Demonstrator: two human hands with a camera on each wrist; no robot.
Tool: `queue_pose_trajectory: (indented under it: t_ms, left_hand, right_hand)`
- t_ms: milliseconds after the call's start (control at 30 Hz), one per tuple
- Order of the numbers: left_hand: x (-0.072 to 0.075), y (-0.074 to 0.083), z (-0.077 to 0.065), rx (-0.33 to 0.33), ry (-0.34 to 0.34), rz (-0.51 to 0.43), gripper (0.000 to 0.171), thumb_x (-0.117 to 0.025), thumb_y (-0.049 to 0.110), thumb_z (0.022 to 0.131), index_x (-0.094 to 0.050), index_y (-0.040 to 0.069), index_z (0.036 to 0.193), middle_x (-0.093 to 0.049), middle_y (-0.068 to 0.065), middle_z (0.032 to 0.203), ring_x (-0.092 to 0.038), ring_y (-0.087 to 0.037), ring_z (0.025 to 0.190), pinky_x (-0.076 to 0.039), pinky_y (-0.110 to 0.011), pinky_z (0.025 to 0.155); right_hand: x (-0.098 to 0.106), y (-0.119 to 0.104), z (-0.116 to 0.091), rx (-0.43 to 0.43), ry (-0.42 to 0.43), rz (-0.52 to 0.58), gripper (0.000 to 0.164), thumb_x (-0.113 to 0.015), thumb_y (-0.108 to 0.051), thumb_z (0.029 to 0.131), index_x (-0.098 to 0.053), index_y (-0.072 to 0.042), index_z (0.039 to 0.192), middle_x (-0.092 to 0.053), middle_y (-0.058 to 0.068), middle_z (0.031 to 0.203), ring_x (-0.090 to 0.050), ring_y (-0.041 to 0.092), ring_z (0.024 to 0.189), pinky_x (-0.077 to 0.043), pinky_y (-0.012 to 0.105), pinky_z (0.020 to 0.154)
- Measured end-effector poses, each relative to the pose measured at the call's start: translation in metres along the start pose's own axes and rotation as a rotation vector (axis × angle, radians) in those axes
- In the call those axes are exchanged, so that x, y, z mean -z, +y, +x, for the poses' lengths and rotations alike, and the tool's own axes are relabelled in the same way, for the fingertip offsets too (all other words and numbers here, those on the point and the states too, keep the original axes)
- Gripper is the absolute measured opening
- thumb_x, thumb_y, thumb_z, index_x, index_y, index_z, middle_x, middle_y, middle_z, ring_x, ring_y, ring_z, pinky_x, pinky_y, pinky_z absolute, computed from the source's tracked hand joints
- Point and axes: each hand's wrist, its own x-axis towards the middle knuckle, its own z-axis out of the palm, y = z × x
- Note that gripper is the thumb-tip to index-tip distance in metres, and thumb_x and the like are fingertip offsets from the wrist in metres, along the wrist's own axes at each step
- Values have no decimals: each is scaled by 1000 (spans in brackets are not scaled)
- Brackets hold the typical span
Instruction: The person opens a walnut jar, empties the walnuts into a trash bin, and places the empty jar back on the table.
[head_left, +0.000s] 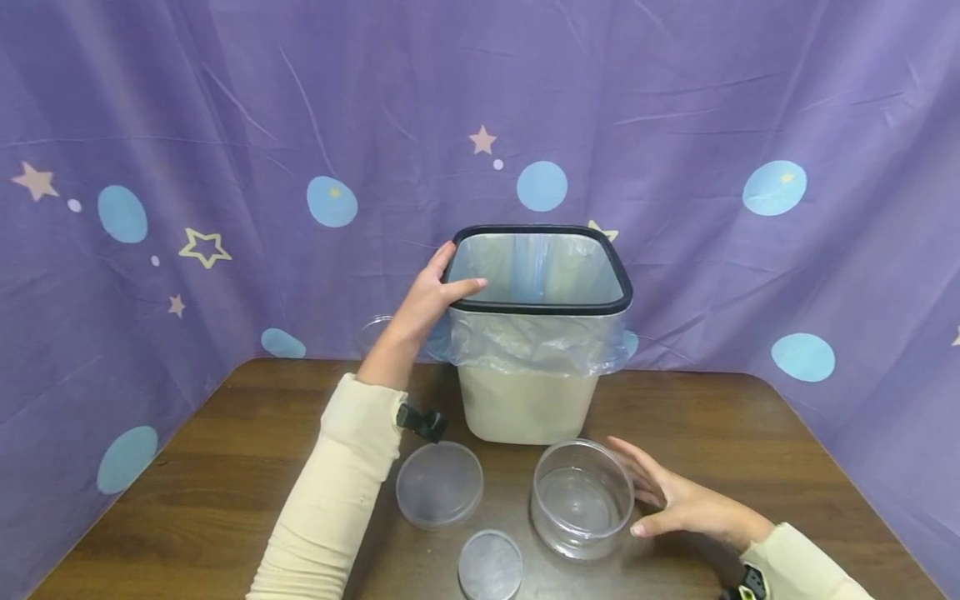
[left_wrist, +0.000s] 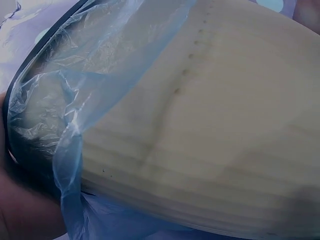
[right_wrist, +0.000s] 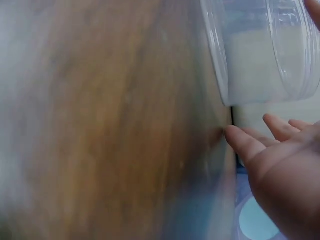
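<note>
A cream trash bin (head_left: pixel 528 408) with a black rim and a translucent bluish bag stands at the back middle. My left hand (head_left: pixel 431 292) holds its left front rim corner, with the thumb over the rim. In the left wrist view the bag (left_wrist: pixel 70 110) hangs in folds over the bin's side. Beside a round clear plastic container (head_left: pixel 581 500) on the table, my right hand (head_left: pixel 686 504) has its fingers spread and holds nothing. The right wrist view shows those fingers (right_wrist: pixel 245 142) close to the container's wall.
Left of the container lies a round clear lid (head_left: pixel 440 485), with a smaller round lid (head_left: pixel 490 567) nearer the front edge. Part of a clear round item (head_left: pixel 372 331) shows behind the left forearm. A purple curtain (head_left: pixel 225 167) hangs behind the brown table (head_left: pixel 712 425).
</note>
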Motion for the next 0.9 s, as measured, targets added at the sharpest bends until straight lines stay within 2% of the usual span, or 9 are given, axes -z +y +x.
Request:
queue_pose_trajectory:
  t_ms: [267, 367, 500, 567, 767, 900]
  left_hand:
    - [-5, -4, 4, -22, 10, -13, 84, -67, 15, 81, -19, 0, 149, -13, -8, 157, -10, -15, 143, -11, -29, 116]
    - [-3, -5, 3, -38, 49, -13, 81, -67, 15, 81, -23, 0, 148, -17, -8, 156, -13, -16, 143, -13, -29, 115]
    - [-1, -8, -1, -52, 126, -27, 77, -68, 18, 82, -28, 3, 147, -25, -8, 154, -20, -16, 141, -18, -29, 114]
    - [1, -10, -2, -54, 145, -48, 77, -68, 19, 83, -28, 5, 148, -26, -8, 154, -22, -16, 140, -20, -28, 114]
    - [8, -13, -5, -40, 124, -13, 78, -65, 28, 87, -23, 7, 150, -24, -6, 155, -20, -15, 141, -18, -27, 115]
    - [18, -12, -10, -50, 121, 44, 75, -61, 29, 90, -22, 5, 149, -23, -8, 155, -17, -16, 142, -18, -30, 115]
  right_hand:
    - [8, -3, -8, 43, -12, -84, 85, -56, 3, 88, -1, -9, 151, -10, 32, 151, -25, -1, 136, -32, 19, 104]
    - [10, -6, -6, 60, 14, -125, 78, -53, 3, 90, -5, -4, 151, -13, 33, 150, -27, 1, 136, -34, 20, 104]
    - [10, -10, -1, 107, 70, -194, 70, -53, 3, 91, -14, -1, 149, -20, 31, 149, -31, 6, 136, -35, 20, 103]
    - [10, -12, 0, 129, 103, -241, 67, -53, 3, 91, -19, -2, 148, -27, 25, 149, -33, 8, 135, -36, 21, 103]
    - [12, -20, -6, 135, 231, -366, 58, -54, 0, 91, -30, -4, 144, -41, 7, 144, -38, 2, 129, -41, 21, 98]
    - [13, -25, -5, 111, 307, -431, 54, -56, -3, 92, -34, -5, 142, -44, 14, 141, -41, 1, 126, -41, 18, 97]
